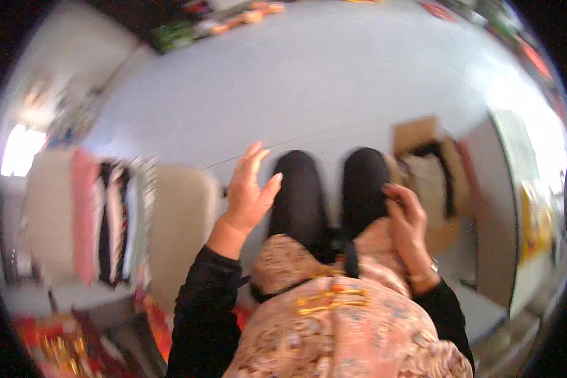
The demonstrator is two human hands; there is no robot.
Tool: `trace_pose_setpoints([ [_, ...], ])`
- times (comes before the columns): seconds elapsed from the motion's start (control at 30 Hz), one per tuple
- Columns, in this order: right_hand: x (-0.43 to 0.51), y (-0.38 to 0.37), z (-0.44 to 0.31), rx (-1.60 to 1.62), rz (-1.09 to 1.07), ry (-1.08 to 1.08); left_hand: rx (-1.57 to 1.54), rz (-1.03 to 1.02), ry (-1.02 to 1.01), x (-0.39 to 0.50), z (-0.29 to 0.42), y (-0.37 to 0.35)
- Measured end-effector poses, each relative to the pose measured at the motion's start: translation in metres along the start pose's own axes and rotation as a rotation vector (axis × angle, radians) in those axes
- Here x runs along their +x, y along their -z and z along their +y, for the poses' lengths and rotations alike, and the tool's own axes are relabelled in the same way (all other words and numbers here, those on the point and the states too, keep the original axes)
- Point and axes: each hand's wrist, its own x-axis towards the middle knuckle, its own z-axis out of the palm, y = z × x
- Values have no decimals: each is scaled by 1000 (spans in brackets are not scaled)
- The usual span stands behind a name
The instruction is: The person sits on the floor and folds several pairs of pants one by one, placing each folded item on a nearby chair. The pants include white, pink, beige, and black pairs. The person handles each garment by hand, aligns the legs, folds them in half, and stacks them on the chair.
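Note:
My left hand (250,189) is raised beside my left knee, fingers spread and nothing in it. Against the outer side of my right thigh lies my right hand (408,224), its fingers bent. Whether those fingers pinch any cloth is hidden by blur and the angle. Black trousers (297,198) cover both knees, which are bent below me. Over my lap and belly hangs a pink patterned garment (349,326) with a gold-coloured frog fastening (333,301). Black sleeves (208,307) cover my forearms.
Several folded cloths (115,222) hang over a beige padded surface (182,227) at left. An open cardboard box (416,137) stands right of my knees, beside a pale cabinet-like piece (491,189). Red and gold items (61,345) lie lower left. Grey floor (312,80) stretches ahead.

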Motion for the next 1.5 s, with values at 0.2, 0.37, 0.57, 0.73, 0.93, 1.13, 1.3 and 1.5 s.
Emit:
trace_pose_setpoints([
  [0.2,6,27,70,27,88,-300,290,-226,-136,15,26,-87],
  [0.37,-15,37,159,-342,92,-524,297,-262,-86,13,21,-78],
  [0.57,-14,87,246,-641,289,-428,328,-278,-18,14,23,-69],
  [0.73,-3,131,284,-775,282,-446,333,-283,10,16,24,-63],
  [0.93,5,144,307,-864,303,-564,346,-306,42,18,26,-61],
  [1.13,16,155,305,-762,324,-663,354,-322,30,22,26,-62],
  [1.3,25,161,303,-767,141,-819,357,-324,28,24,25,-63],
  [1.5,20,159,304,-858,101,-831,361,-316,27,24,26,-64],
])
